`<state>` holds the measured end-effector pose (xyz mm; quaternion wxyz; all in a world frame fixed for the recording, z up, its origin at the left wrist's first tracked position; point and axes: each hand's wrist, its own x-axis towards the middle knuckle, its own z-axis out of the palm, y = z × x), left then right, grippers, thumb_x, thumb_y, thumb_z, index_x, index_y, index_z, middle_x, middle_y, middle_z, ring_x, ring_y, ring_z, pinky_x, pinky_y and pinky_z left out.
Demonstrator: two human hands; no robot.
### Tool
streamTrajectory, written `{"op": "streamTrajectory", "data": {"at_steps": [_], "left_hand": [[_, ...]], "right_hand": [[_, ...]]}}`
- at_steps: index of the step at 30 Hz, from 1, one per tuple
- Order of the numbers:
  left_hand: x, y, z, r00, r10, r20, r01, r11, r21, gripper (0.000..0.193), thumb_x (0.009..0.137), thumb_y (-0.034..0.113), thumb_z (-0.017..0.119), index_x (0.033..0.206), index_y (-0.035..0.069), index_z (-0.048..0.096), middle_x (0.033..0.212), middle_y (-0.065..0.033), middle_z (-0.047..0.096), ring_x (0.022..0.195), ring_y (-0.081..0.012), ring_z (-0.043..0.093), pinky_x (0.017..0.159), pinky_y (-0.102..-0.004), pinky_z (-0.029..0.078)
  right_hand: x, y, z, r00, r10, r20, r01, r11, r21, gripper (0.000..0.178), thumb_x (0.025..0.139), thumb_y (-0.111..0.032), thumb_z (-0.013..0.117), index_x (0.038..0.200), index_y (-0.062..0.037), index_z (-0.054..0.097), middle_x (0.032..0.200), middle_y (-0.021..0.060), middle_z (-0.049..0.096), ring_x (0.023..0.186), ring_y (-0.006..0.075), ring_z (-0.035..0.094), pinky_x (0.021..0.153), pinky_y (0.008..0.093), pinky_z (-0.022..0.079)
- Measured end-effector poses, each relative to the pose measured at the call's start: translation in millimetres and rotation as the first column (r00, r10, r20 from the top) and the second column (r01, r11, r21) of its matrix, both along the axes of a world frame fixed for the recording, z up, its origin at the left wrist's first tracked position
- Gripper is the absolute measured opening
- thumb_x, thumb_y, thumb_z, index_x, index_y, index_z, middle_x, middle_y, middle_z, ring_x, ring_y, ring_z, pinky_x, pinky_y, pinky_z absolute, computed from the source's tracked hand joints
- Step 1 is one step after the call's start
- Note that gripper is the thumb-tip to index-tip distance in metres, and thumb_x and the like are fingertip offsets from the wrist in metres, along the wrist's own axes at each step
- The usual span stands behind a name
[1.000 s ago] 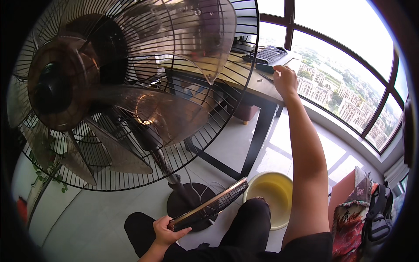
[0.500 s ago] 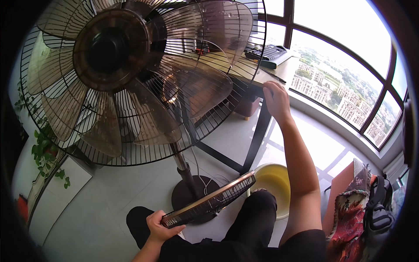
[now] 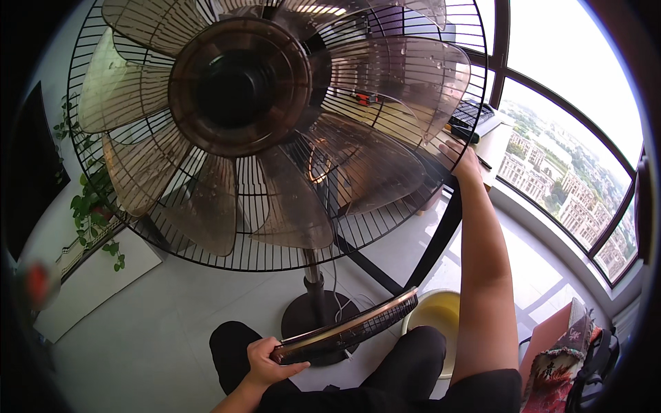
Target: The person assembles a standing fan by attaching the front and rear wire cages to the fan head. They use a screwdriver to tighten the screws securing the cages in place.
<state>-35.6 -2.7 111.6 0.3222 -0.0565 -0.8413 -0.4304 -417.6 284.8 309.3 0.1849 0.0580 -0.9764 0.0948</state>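
My left hand (image 3: 267,361) grips one end of a round black wire fan cover (image 3: 351,329) with a gold rim, held nearly edge-on above my knees. In front of me stands a large pedestal fan (image 3: 241,88), its brown see-through blades (image 3: 375,165) exposed and dotted with water drops. Behind the blades sits its black wire rear guard (image 3: 206,265). My right hand (image 3: 465,162) rests over the corner of the desk (image 3: 494,141), fingers stretched out and partly covered by the guard's wires. A dark pen-like stick (image 3: 485,164) lies beside it, and nothing shows in its grasp.
A yellow bucket (image 3: 434,316) stands on the floor by my right knee. The fan's round base (image 3: 303,318) is beyond the held cover. A keyboard (image 3: 475,110) lies on the desk. Trailing plants (image 3: 89,213) hang at left; a patterned cloth (image 3: 558,365) and black bag are at right.
The view has shifted, so the fan appears farther right and lower. My right hand has moved from the desk's edge farther over its top, behind the guard's wires. My left hand keeps its hold.
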Motion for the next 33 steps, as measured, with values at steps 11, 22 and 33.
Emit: {"op": "streamTrajectory", "data": {"at_steps": [11,22,33], "left_hand": [[19,-19,25,0.984,-0.118,-0.137,0.156,0.936,0.314,0.048,0.046,0.033,0.084,0.060,0.004,0.048,0.050,0.0039,0.038,0.044,-0.0028,0.033,0.040,-0.0179,0.026],[22,-2,70,0.920,-0.227,-0.319,0.387,0.654,0.650,0.049,0.052,0.033,0.082,0.070,0.006,0.045,0.061,0.0038,0.041,0.052,-0.0051,0.036,0.046,-0.0209,0.025],[34,-13,130,0.877,-0.136,-0.461,0.422,0.680,0.600,0.057,0.062,0.053,0.070,0.081,0.005,0.047,0.062,0.0055,0.038,0.052,-0.0028,0.033,0.043,-0.0188,0.024]], "right_hand": [[62,47,-51,0.815,0.224,-0.534,-0.530,-0.081,-0.844,0.036,0.086,-0.025,0.050,0.113,-0.0003,0.048,0.104,0.0130,0.054,0.092,0.0213,0.055,0.080,0.0300,0.044],[243,50,-209,0.530,0.569,-0.629,-0.109,-0.690,-0.716,0.081,0.075,-0.059,0.049,0.127,0.0014,0.031,0.115,0.0180,0.048,0.105,0.0300,0.049,0.090,0.0428,0.039],[280,7,-141,0.655,0.310,-0.689,-0.465,-0.553,-0.691,0.078,0.075,-0.045,0.061,0.129,-0.0010,0.026,0.108,0.0043,0.050,0.095,0.0126,0.049,0.082,0.0258,0.042]]}}
